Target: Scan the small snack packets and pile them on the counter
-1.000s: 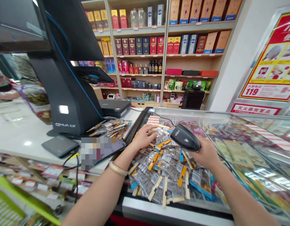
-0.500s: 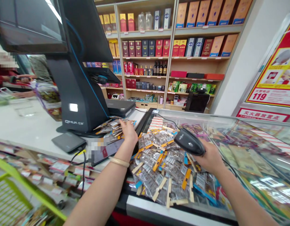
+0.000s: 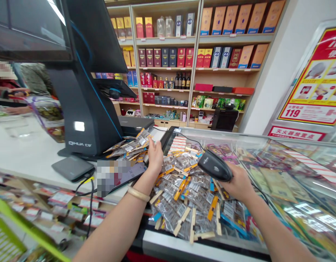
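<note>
My right hand grips a black barcode scanner, held over a large heap of small clear packets with orange and tan strips on the glass counter. My left hand is between that heap and a smaller pile of the same packets by the register base. Its fingers are raised and close together, touching the edge of the small pile; one packet sticks up beside the fingertips. Whether the fingers grip it I cannot make out.
A black checkout terminal stands on the white counter, with a flat black box and a tablet at its foot. Glass display case stretches right. Shelves of boxed goods fill the back. Other people stand far left. A green basket sits below left.
My left hand left the big heap, went left to the small pile by the register, and now lifts slightly at its edge. The scanner hand stayed almost still.
</note>
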